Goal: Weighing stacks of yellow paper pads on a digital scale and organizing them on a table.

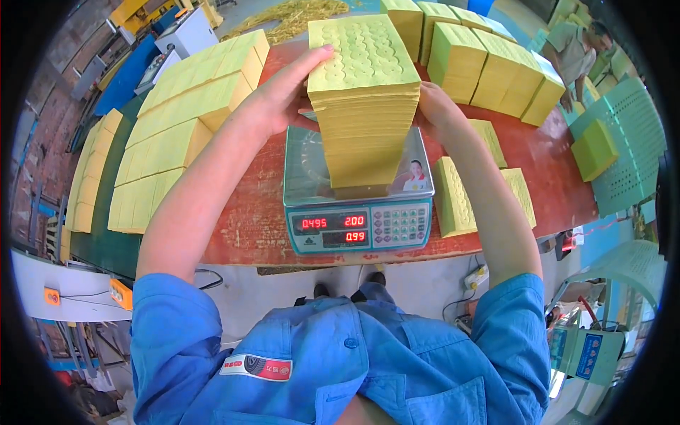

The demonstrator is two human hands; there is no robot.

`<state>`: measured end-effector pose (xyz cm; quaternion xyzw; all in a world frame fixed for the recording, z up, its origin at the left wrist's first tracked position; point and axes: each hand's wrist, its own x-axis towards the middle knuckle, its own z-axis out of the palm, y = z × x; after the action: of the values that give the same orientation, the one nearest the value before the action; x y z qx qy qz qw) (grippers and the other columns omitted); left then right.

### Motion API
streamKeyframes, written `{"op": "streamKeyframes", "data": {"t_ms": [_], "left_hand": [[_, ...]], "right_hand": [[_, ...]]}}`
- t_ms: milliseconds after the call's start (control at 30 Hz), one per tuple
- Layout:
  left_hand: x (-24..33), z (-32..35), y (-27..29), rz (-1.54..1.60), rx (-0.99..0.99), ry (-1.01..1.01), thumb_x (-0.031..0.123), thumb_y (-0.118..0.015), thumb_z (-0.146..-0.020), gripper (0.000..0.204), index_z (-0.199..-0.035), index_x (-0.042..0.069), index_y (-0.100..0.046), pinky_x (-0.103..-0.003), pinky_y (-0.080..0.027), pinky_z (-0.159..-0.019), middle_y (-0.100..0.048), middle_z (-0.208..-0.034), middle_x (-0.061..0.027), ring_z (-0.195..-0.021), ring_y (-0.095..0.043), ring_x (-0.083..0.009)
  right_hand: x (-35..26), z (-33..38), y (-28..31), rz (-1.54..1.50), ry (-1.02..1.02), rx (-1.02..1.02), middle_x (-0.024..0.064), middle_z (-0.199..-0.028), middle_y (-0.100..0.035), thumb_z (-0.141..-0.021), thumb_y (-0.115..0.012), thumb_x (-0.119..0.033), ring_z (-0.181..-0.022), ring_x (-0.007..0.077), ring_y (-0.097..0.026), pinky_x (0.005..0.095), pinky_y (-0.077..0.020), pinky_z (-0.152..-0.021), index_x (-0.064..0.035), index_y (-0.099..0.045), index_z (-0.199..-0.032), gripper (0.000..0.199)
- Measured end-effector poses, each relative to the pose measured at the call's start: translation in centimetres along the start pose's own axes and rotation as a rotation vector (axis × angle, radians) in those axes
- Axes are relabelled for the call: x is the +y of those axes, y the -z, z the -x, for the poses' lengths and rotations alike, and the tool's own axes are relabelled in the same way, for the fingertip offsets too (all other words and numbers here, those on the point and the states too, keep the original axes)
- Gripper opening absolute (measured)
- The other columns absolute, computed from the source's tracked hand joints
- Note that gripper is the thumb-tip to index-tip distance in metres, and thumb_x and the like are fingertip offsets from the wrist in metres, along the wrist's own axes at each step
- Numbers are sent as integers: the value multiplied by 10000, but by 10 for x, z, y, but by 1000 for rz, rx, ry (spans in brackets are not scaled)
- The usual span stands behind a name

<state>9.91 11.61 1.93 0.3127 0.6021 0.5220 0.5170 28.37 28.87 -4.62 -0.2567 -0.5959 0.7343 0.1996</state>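
I see my left hand [273, 95] and right hand [433, 101], fingers spread, pressing both sides of a tall yellow paper stack [365, 106] on the digital scale [358, 212] atop the red counter [255, 212].

Bright, even daylight fills my view, strongest at the top. Soft shadows lie under my arms on the red tabletop [262, 212]. The scale's steel pan [304, 170] shows faint glare. Focus is sharp centrally; straight edges bend toward the black fisheye rim.

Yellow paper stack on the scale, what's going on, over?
Left hand and right hand press the stack's sides. Stack upright on the scale. More yellow stacks behind, none touching.
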Motion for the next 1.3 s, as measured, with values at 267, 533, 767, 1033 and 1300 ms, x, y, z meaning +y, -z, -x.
{"op": "streamKeyframes", "data": {"t_ms": [267,533,767,1033,1300], "left_hand": [[-4,6,1,-26,-5,-56,640,-643,-802,857,-1482,197,-367,-591,-393,-990,-432,-1453,-96,-1320,-416,-290],[-11,8,1,-63,37,-66,682,-596,-806,865,-1473,172,-385,-573,-409,-985,-444,-1441,-109,-1318,-422,-293],[-50,-17,16,-122,251,-288,797,-319,-869,940,-1468,79,-418,-502,-383,-1024,-484,-1458,-105,-1193,-543,-264],[-115,-42,-28,503,135,-361,688,-310,-972,791,-1485,90,-385,-401,-343,-1089,-435,-1491,-96,-1301,-454,-214],[-133,-17,19,292,487,-391,530,-397,-1006,712,-1531,70,-257,-464,-311,-1114,-333,-1547,-128,-1426,-320,-247]], "right_hand": [[1,9,-7,52,52,39,33,-910,-680,-982,-555,-356,-764,109,-634,276,-523,-675,-33,-689,-1062,358],[0,13,-17,117,60,80,41,-914,-689,-977,-554,-358,-794,128,-631,302,-510,-732,-12,-682,-1105,391],[27,12,-7,153,151,130,70,-1098,-670,-979,-513,-455,-947,165,-617,302,-480,-849,-9,-628,-1241,531],[72,-11,-41,-422,108,314,116,-1049,-676,-925,-619,-332,-906,209,-660,374,-559,-745,-23,-630,-1170,395],[69,6,-26,-294,142,323,83,-1325,-574,-961,-497,-576,-1186,204,-543,361,-436,-934,-78,-533,-1365,642]]}}
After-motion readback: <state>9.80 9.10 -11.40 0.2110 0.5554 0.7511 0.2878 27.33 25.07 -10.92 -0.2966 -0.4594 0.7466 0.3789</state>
